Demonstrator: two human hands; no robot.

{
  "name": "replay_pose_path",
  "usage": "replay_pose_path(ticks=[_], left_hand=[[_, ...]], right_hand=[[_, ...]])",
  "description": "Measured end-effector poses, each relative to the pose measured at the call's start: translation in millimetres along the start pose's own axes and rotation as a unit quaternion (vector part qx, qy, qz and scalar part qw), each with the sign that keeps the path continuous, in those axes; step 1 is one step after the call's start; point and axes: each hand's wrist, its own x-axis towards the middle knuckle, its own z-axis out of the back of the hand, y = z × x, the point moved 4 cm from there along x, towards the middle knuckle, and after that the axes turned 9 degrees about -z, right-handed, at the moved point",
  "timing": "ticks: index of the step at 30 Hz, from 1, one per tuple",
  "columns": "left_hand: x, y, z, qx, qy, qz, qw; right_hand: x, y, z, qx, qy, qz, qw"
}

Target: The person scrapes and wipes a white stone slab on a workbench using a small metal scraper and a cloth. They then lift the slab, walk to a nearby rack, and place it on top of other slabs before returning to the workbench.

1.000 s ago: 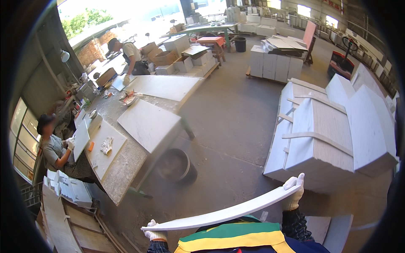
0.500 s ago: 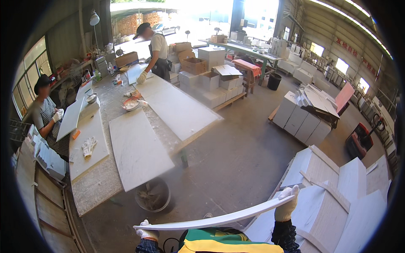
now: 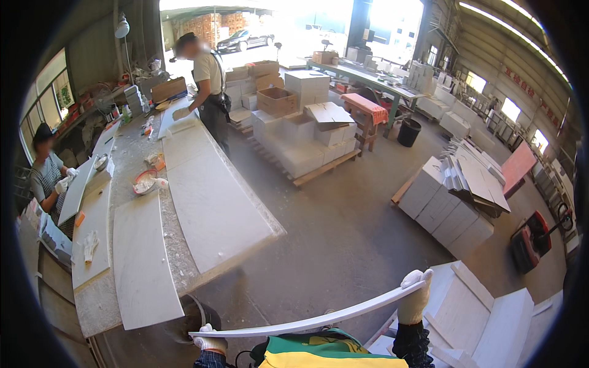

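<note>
A long white slab [image 3: 307,320] stretches across the front of my body, its narrow edge facing up. At its left end my left hand [image 3: 208,340], in a white glove, is closed on it. My right hand [image 3: 416,296], gloved as well, grips the right end, which sits higher and farther out than the left. Both hands hold the slab clear of the table and stacks. Its broad face is mostly hidden from me.
On the left stands a dusty worktable [image 3: 178,245] bearing several white slabs, a glove [image 3: 90,246] and a red bowl [image 3: 145,182]. Two people work beside it. White slabs [image 3: 485,319] lie stacked at my right; a red pallet truck [image 3: 531,242] stands beyond.
My view has turned and shifted, so the worktable sits farther left and lower. The slab stays in both my hands. The far worker's arm has moved over a panel.
</note>
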Motion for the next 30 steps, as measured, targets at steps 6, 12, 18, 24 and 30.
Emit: replay_pose_path(ticks=[6,12,18,24,30], left_hand=[[-32,33,-4,0.323,-0.043,-0.265,0.908],[-112,105,-50,0.155,-0.163,-0.402,0.888],[-155,207,-164,0.143,-0.292,-0.555,0.766],[-183,268,-270,0.24,-0.31,-0.622,0.678],[-182,339,-332,0.149,-0.314,-0.694,0.631]], right_hand=[[160,1,-61,-0.016,0.211,-0.023,0.977],[276,-21,-168,-0.023,0.372,-0.014,0.928],[367,-38,-268,-0.009,0.413,-0.014,0.911],[445,-36,-370,0.002,0.469,-0.001,0.883],[516,-76,-495,0.064,0.508,-0.105,0.853]])
